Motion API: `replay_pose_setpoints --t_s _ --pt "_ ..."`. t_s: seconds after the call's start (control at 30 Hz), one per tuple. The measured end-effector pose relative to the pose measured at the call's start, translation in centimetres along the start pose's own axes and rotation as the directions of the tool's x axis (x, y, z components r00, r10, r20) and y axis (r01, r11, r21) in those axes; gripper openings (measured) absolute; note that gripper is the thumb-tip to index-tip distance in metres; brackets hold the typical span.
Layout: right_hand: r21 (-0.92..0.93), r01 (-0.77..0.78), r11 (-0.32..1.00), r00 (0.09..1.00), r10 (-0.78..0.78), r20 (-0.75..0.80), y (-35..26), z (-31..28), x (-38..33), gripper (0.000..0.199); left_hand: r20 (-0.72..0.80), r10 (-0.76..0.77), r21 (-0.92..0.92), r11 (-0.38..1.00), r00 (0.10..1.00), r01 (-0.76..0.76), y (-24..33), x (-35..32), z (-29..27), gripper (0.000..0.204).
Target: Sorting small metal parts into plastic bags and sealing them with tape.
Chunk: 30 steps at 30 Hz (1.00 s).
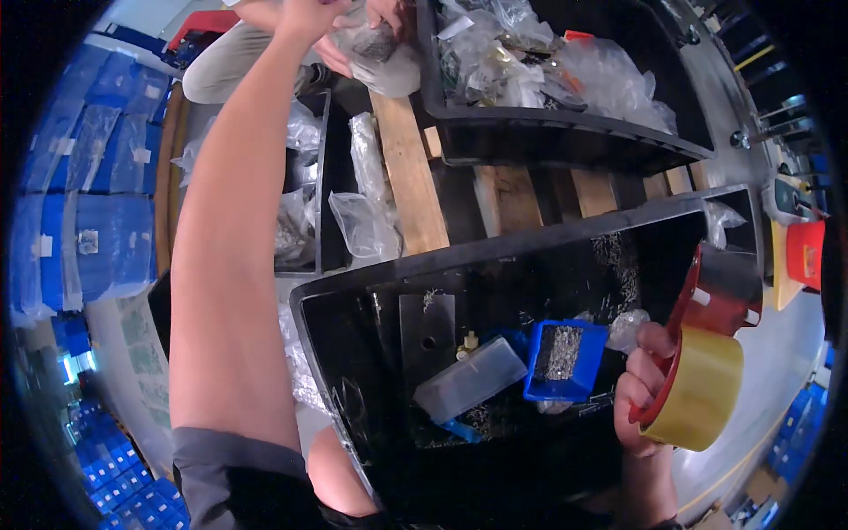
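Note:
My right hand (647, 393) is closed round the handle of a red tape dispenser (685, 305) carrying a wide roll of yellowish tape (698, 389). It is over the right side of a large black bin (521, 243). My left arm reaches far forward. My left hand (309, 12) is cut off by the top edge, so its grip is unclear. Beside it, another person's hands (334, 55) hold a clear bag of small grey metal parts (369, 42). Below, in the black bin, are a blue tray (541, 389) of small metal pieces and a clear plastic box (473, 380).
A second black bin (565, 137) at the back holds many plastic bags (521, 71). Wooden pallet slats (411, 177) show between the bins. A narrower bin with bags (300, 221) lies under my left arm. Blue wrapped boxes (97, 238) are stacked at left.

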State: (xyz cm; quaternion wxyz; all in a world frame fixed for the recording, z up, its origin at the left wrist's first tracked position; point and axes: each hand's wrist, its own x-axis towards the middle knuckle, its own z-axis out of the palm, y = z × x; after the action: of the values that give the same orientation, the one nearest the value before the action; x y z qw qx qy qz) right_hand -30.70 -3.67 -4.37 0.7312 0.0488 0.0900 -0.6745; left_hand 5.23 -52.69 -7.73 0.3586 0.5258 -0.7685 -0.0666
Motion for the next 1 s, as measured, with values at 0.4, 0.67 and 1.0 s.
replay_pose_setpoints --t_s 0.4,0.67,1.0 --pt "-0.014 0.0 1.0 0.998 -0.001 -0.061 0.3 0.3 -0.1 0.041 -0.036 -0.062 0.089 0.994 0.997 0.065 -0.7 0.0 0.3 0.024" --pt "0.015 -0.031 0.999 0.999 0.031 0.019 1.2 1.6 -0.3 0.029 -0.354 0.681 0.689 0.653 0.64 -0.314 4.8 -3.3 -4.7 0.024" --pt "-0.252 0.009 0.968 0.994 0.019 0.11 2.1 -0.1 -4.0 0.068 0.365 -0.045 -0.322 0.931 0.93 0.171 22.3 -26.3 -14.0 0.02"
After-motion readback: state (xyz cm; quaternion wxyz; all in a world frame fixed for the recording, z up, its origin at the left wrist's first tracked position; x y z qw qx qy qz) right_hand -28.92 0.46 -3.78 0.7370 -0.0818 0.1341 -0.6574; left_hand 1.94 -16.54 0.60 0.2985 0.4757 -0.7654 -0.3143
